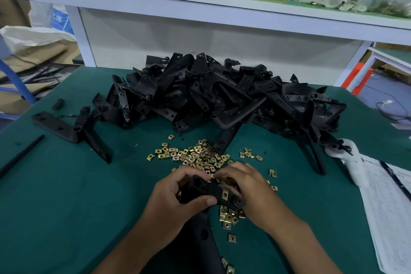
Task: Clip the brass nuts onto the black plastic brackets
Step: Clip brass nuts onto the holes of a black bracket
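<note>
I hold a black plastic bracket (213,191) over the green table, near its front edge. My left hand (175,202) grips the bracket's left end, thumb on top. My right hand (246,187) is closed on the bracket's right end, with its fingers curled over several brass nuts. One brass nut (225,194) sits clipped on the bracket near a round boss. Loose brass nuts (198,155) are scattered just beyond my hands, and a smaller cluster (230,216) lies under the bracket. A big heap of black brackets (222,95) fills the middle of the table.
An L-shaped bracket (73,133) lies apart at the left, with a thin black strip (22,155) near the left edge. Paper sheets (391,207) and a white object (351,162) lie at the right. A white shelf (200,13) overhangs the back.
</note>
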